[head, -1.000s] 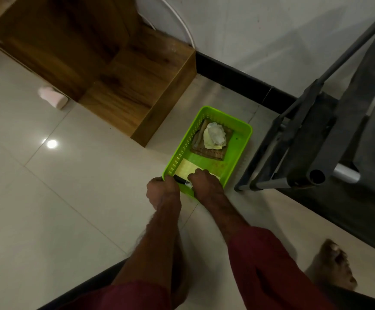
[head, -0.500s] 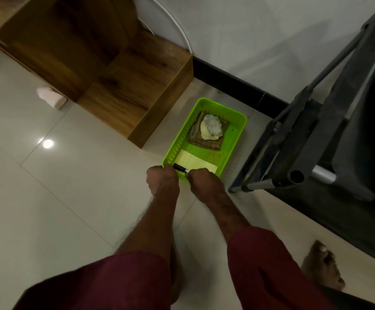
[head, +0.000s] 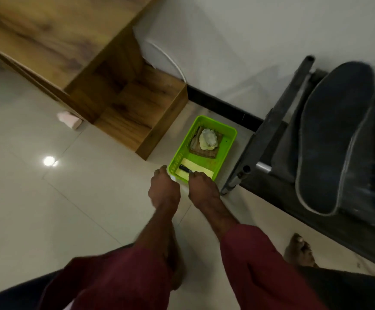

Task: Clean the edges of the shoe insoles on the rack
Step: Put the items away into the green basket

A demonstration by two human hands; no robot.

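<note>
Head: right hand [head: 202,189] knuckles-up at tray [head: 225,151]

Loose maroon sleeves [head: 260,265] end above the wrists (the foot [head: 298,251] is bare).

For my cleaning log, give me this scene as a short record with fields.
Left hand: at the green basket's near corner
Right hand: fingers at the black tool in the basket
Basket contents: black tool, yellow sheet, pale rag on brown cloth
Insole: dark, lying on the rack, untouched
Grip: unclear for both hands
</note>
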